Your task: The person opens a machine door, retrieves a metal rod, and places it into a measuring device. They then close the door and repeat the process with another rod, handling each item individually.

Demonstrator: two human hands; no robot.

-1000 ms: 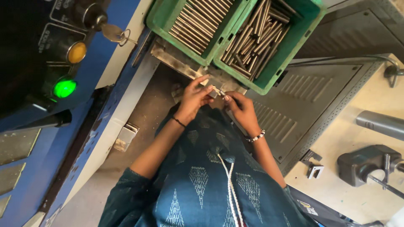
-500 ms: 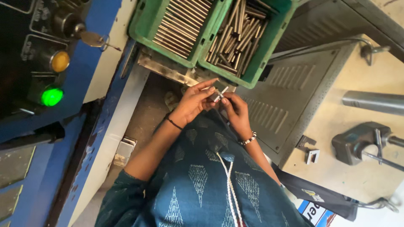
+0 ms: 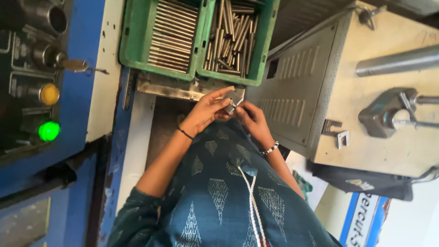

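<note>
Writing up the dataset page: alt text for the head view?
Both hands, left hand and right hand, hold a small metal part together at chest height. Beyond them two green crates hold metal rods.

Workshop/factory floor: green crates (image 3: pixel 137 41) w/ steel rods (image 3: pixel 171 34) far; blue control panel (image 3: pixel 77 105), lit green lamp (image 3: pixel 49 131) left; louvred machine cabinet (image 3: pixel 292 105) right.
</note>
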